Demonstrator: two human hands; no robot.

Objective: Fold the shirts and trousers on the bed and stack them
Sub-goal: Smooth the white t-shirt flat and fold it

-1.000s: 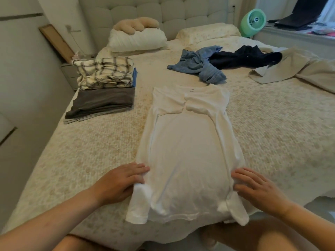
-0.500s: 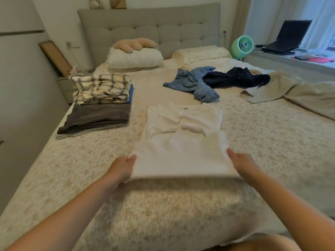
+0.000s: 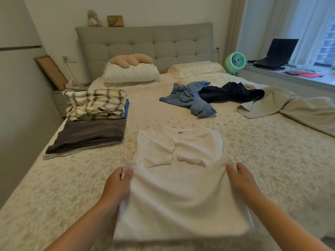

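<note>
Both hands pinch the shirt: the left hand holds one bottom corner, the right hand the other. The collar end lies flat past the fingers. If one hand moves faster, the fold could land crooked and bunch up.

A grey tufted upholstered headboard is standing against the pale wall. Daylight is coming through sheer white curtains, while a mint-green round fan is sitting beside the white window ledge.
</note>
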